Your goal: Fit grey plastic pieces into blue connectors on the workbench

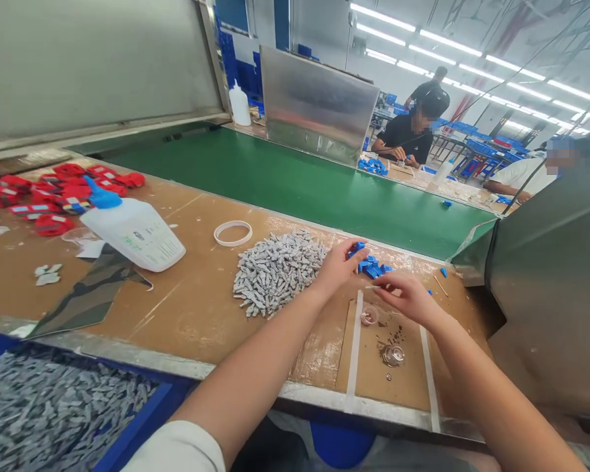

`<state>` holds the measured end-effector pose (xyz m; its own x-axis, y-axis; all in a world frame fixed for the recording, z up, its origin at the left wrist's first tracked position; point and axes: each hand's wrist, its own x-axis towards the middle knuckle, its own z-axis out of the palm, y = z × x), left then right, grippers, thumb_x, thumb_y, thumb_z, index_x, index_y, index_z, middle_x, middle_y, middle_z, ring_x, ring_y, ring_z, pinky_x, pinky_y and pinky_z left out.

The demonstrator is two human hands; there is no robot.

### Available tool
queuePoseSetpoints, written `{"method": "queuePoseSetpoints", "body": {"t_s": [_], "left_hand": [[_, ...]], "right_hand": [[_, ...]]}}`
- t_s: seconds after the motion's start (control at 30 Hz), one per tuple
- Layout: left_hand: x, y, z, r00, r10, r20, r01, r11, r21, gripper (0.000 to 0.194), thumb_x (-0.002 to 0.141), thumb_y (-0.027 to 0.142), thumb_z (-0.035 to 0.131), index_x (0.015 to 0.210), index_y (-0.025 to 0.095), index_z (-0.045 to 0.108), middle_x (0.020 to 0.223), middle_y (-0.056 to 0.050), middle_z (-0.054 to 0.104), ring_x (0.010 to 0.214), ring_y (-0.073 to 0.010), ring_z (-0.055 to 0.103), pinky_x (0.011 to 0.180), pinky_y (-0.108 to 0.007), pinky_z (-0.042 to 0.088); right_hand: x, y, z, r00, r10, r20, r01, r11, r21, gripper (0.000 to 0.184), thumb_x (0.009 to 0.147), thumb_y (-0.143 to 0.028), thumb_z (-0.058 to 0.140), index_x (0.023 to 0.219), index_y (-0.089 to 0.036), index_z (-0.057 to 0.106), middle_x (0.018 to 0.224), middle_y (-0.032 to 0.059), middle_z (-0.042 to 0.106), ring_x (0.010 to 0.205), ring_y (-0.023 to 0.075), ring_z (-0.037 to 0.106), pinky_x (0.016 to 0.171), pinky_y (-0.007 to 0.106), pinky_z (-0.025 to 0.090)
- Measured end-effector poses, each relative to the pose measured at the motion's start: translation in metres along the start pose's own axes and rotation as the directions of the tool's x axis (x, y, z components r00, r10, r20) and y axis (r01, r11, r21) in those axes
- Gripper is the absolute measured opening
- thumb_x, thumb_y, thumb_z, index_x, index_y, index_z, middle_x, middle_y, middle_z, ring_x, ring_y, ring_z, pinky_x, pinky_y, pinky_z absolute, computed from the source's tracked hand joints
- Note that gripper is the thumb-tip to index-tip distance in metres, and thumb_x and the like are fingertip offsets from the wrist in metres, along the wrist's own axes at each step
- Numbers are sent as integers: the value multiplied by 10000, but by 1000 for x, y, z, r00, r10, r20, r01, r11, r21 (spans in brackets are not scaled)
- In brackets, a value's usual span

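Observation:
My left hand [340, 263] is closed on a small blue plastic part [358, 248], right of a heap of small grey plastic pieces [278, 270]. More blue parts [372, 267] lie on the bench between my two hands. My right hand [404, 294] pinches a thin pale stick [372, 286], its tip pointing left. Below that hand stand a small round cup with pinkish contents [368, 316] and a clear glass jar [392, 355], with dark crumbs scattered around it.
A white squeeze bottle with a blue cap [135, 229], red bundles [61, 190] and a tape ring [233, 233] lie to the left. A green conveyor belt [275, 177] runs behind. Bottom left is a blue bin [137, 426] of grey pieces. Co-workers sit beyond; a metal panel [555, 295] stands right.

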<state>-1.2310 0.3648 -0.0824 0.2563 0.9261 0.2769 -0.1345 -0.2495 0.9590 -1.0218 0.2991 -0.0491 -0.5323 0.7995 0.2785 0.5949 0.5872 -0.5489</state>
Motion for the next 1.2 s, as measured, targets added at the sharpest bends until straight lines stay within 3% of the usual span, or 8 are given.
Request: {"method": "queuePoseSetpoints", "body": {"t_s": [0.13, 0.23, 0.53, 0.67, 0.77, 0.93, 1.03, 1.2], "left_hand": [[-8, -12, 19, 991, -101, 84, 91, 989, 119, 432, 809, 517, 784, 1082, 200, 677, 959, -38, 727, 702, -148, 646, 637, -253, 491], [-10, -20, 27, 976, -144, 160, 112, 974, 196, 349, 792, 442, 802, 1035, 205, 720, 945, -32, 736, 792, -176, 663, 677, -260, 488], [-12, -38, 31, 948, -157, 276, 90, 966, 242, 288, 809, 290, 743, 1086, 216, 771, 1006, -44, 763, 863, -186, 676, 736, -270, 501], [-13, -38, 32, 942, -177, 285, 115, 969, 220, 319, 799, 307, 755, 1099, 201, 777, 997, -56, 775, 853, -197, 695, 765, -293, 530], [-13, -39, 32, 938, -193, 288, 133, 967, 216, 338, 775, 332, 780, 1084, 196, 785, 1006, -65, 783, 871, -214, 707, 772, -301, 539], [-12, -43, 33, 934, -222, 281, 162, 961, 222, 362, 755, 348, 781, 1082, 192, 789, 924, -64, 783, 778, -209, 703, 716, -301, 544], [-11, -45, 33, 936, -203, 287, 136, 962, 235, 342, 746, 348, 783, 1050, 193, 799, 866, -53, 775, 730, -199, 685, 676, -287, 534], [-11, -44, 32, 944, -179, 278, 87, 946, 313, 325, 755, 359, 787, 1043, 212, 808, 837, -29, 768, 709, -190, 659, 659, -275, 505]], "right_hand": [[-62, -25, -36, 996, 1, 92, 2, 999, -34, 186, 1078, -285, 542, 1152, -230, 704, 956, 66, 678, 863, 193, 652, 740, 295, 512], [-92, -43, -41, 975, 48, 217, -27, 995, -98, 232, 1099, -235, 469, 1223, -224, 664, 1014, 87, 643, 910, 205, 634, 782, 312, 516], [-105, -55, -29, 953, 60, 297, -3, 983, -186, 292, 1106, -204, 395, 1216, -198, 665, 991, 95, 639, 883, 212, 629, 735, 304, 525], [-101, -46, -40, 981, 60, 184, -52, 998, -47, 228, 1096, -271, 482, 1179, -226, 690, 978, 78, 670, 886, 197, 652, 764, 296, 533], [-86, -29, -41, 992, 125, -18, -123, 990, 63, 193, 1046, -369, 601, 1009, -234, 734, 878, 55, 701, 795, 195, 664, 703, 295, 532], [-47, 10, -11, 870, 335, -363, -233, 926, 295, 356, 951, -540, 671, 844, -205, 733, 669, 18, 653, 598, 177, 609, 571, 293, 507], [-35, 26, 10, 825, 363, -433, -238, 918, 316, 345, 950, -522, 662, 839, -202, 728, 672, 13, 650, 614, 173, 606, 601, 292, 501], [-38, 39, 20, 840, 330, -432, -249, 940, 234, 252, 978, -422, 646, 868, -212, 729, 754, 22, 683, 705, 188, 632, 688, 308, 497]]}}
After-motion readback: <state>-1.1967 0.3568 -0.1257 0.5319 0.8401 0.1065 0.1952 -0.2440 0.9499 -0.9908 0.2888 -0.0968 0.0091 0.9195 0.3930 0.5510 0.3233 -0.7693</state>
